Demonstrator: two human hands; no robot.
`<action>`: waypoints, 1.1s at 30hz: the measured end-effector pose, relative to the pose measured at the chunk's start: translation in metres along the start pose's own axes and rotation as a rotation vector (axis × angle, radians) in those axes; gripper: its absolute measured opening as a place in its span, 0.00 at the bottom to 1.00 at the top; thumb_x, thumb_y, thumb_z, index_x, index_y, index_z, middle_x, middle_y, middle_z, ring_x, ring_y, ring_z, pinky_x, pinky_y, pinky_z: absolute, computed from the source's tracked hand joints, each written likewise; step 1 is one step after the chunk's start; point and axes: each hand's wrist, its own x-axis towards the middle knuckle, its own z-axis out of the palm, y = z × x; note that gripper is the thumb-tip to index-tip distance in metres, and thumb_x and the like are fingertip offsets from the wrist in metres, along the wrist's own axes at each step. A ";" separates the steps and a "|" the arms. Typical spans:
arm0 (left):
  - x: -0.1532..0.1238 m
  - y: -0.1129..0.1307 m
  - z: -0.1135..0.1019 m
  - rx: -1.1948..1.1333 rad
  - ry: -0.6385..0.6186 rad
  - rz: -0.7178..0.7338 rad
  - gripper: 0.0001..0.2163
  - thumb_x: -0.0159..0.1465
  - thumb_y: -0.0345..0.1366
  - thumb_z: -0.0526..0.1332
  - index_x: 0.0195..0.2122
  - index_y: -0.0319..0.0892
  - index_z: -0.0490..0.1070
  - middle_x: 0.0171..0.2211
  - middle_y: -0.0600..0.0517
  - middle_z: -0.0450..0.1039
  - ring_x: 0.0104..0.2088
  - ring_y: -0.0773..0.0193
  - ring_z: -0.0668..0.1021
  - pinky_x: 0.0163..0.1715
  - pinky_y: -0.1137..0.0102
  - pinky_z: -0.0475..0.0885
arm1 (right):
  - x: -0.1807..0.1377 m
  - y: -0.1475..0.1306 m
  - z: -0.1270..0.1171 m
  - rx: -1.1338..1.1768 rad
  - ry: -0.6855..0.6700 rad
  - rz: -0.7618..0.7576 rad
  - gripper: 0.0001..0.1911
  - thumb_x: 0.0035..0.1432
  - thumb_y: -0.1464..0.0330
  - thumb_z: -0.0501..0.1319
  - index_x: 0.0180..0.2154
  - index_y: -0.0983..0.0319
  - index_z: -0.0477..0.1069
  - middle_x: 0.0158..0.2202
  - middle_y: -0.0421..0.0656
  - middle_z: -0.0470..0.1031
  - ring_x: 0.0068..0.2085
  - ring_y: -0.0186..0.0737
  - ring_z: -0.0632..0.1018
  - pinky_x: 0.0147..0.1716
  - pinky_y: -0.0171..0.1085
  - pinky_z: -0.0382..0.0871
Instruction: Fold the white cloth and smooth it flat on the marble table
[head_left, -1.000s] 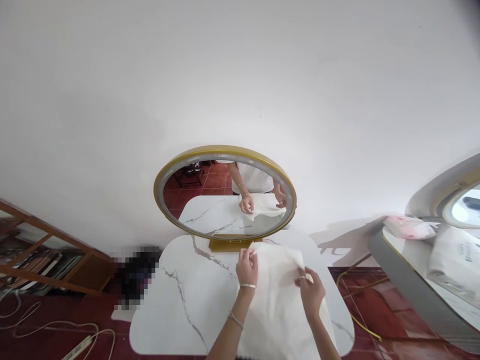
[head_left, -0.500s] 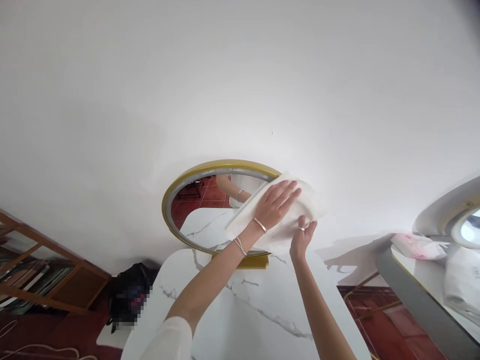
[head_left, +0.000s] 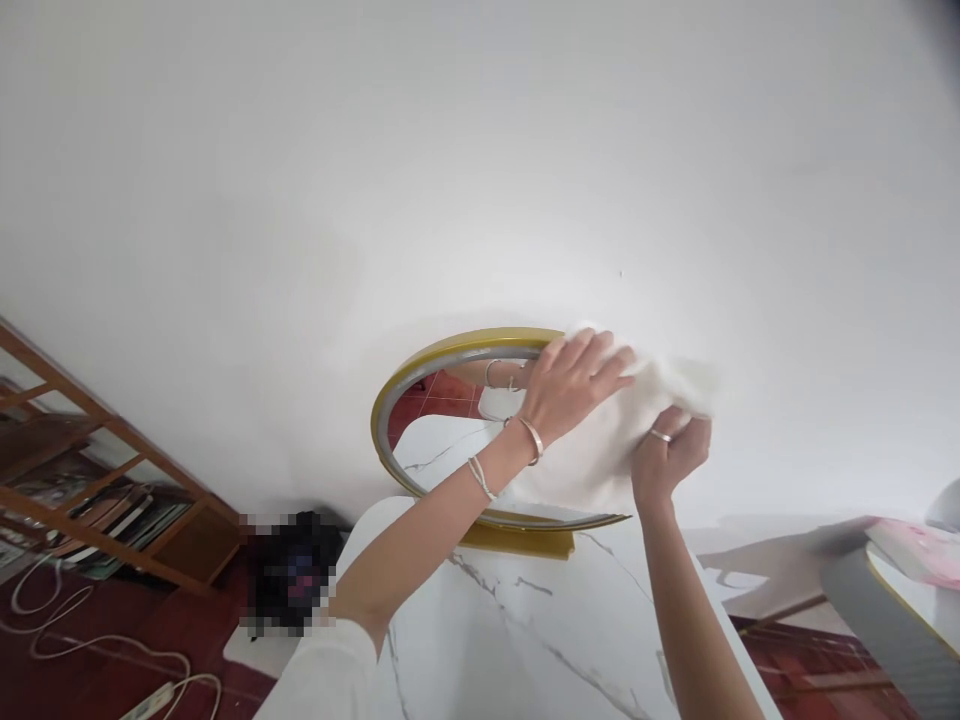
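Note:
A white cloth (head_left: 600,455) lies over the right part of an oval mirror (head_left: 480,338) with a gold rim. My left hand (head_left: 571,385) presses on the cloth near the mirror's upper edge, fingers stretched out and somewhat apart. At the right, my right hand (head_left: 670,455) pinches the cloth's edge between thumb and fingers. The cloth bunches up between the two hands and sticks out past the rim. A gold base (head_left: 517,540) carries the mirror on a white marble-patterned table (head_left: 480,630). The left part of the glass shows a reflected arm and red floor.
A white wall (head_left: 480,150) rises behind the mirror. On the left stand a wooden shelf (head_left: 135,450) with books and a dark bag (head_left: 292,575). Cables and a power strip (head_left: 150,702) lie on the floor. A pink-and-white packet (head_left: 915,548) rests on another table at right.
The view has shifted left. My left hand has slid up along the mirror with the cloth. My right hand has closed more on the cloth's edge, which is now more crumpled.

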 end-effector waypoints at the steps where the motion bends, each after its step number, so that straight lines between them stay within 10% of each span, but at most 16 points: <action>1: -0.003 -0.011 -0.005 0.002 -0.002 -0.058 0.15 0.68 0.45 0.50 0.50 0.49 0.70 0.49 0.52 0.73 0.52 0.59 0.70 0.52 0.64 0.60 | 0.006 -0.010 0.003 -0.038 -0.020 -0.062 0.21 0.63 0.56 0.47 0.43 0.64 0.69 0.39 0.51 0.71 0.45 0.50 0.71 0.46 0.49 0.62; 9: -0.074 -0.097 -0.047 -0.027 0.054 -0.548 0.17 0.67 0.45 0.52 0.52 0.46 0.70 0.45 0.46 0.73 0.49 0.57 0.70 0.51 0.62 0.59 | 0.005 -0.113 0.056 -0.085 -0.248 -0.555 0.19 0.63 0.57 0.49 0.46 0.60 0.69 0.51 0.50 0.69 0.52 0.52 0.67 0.53 0.55 0.53; 18: -0.250 -0.116 -0.044 -0.020 0.142 -1.038 0.13 0.66 0.40 0.51 0.38 0.38 0.71 0.40 0.42 0.71 0.43 0.59 0.72 0.46 0.63 0.67 | -0.091 -0.173 0.131 0.130 -0.810 -1.163 0.23 0.66 0.64 0.47 0.61 0.62 0.58 0.62 0.50 0.60 0.64 0.54 0.58 0.62 0.58 0.45; 26: -0.353 -0.045 -0.019 -0.171 -0.019 -1.456 0.11 0.58 0.35 0.50 0.33 0.40 0.71 0.33 0.43 0.74 0.45 0.52 0.75 0.49 0.56 0.69 | -0.185 -0.121 0.133 0.353 -1.308 -1.347 0.28 0.65 0.77 0.41 0.66 0.66 0.44 0.68 0.44 0.44 0.68 0.41 0.42 0.67 0.46 0.44; 33: -0.391 0.034 -0.017 -0.365 -0.247 -1.597 0.11 0.52 0.33 0.54 0.32 0.44 0.75 0.34 0.46 0.78 0.45 0.49 0.77 0.51 0.55 0.70 | -0.221 -0.022 0.077 0.433 -1.318 -1.132 0.25 0.61 0.74 0.47 0.52 0.44 0.69 0.51 0.28 0.73 0.54 0.33 0.73 0.51 0.32 0.71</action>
